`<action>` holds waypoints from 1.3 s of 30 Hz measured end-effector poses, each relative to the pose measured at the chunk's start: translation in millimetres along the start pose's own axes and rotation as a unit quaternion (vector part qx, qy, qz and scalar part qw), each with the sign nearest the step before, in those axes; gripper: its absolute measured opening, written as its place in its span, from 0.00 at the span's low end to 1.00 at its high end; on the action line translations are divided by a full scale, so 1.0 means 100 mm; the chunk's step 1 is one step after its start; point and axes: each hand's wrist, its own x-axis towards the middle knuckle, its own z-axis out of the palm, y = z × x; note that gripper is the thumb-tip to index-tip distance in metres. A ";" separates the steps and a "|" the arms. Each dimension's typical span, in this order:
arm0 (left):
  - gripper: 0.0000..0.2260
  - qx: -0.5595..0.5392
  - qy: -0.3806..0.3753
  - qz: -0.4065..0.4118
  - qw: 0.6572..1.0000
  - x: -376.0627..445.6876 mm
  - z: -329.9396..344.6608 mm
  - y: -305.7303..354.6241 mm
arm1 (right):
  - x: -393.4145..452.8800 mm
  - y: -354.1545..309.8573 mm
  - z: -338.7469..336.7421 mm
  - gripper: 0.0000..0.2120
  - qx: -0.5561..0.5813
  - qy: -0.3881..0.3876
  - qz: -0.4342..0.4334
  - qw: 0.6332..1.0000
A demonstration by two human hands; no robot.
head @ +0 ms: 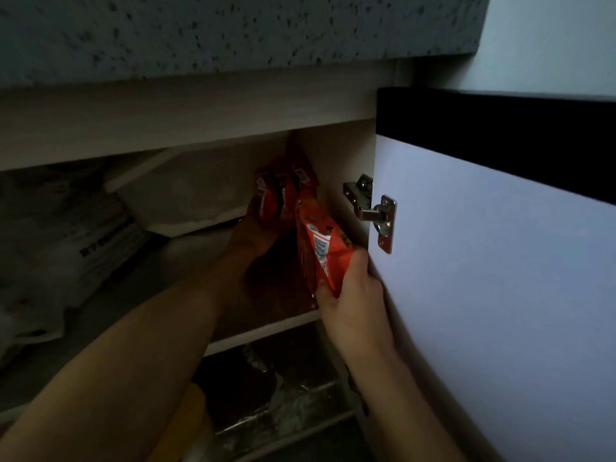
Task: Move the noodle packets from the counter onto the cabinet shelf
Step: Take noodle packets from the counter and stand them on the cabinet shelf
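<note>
Noodle packets, orange-red and crinkly, are inside the open cabinet with both my hands on them. Overhead runs the speckled stone counter (233, 25), a pale wooden rail below it, and it's dim in here. The cabinet door (493, 278) stands swung open on my right, smooth and white with a dark band along its top, hung on one metal hinge (373, 211). I count at least three packets: my left hand (256, 235) reaches deep over the shelf (266, 331), fingers wrapped around a bunch (276, 191) pressed toward the back corner, and my right hand (353, 295) pinches the bottom edge of one flat packet (316, 245) standing upright just inside the side wall. White bags (186, 195) sit piled to the left, one with dark print. Below the shelf lies something crumpled and shiny.
</note>
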 end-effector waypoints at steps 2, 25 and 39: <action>0.47 0.000 0.003 -0.028 1.000 -0.06 -0.03 0.03 | 0.01 0.00 0.01 0.32 0.015 -0.002 0.002 1.000; 0.07 -0.229 0.130 -0.015 0.964 -1.47 -0.51 -0.17 | 0.17 0.11 0.20 0.28 0.094 -0.192 -0.024 0.977; 0.30 -0.119 0.017 -0.022 0.993 -0.39 -0.34 -0.40 | 0.24 0.13 0.20 0.20 -0.087 -0.222 -0.055 0.970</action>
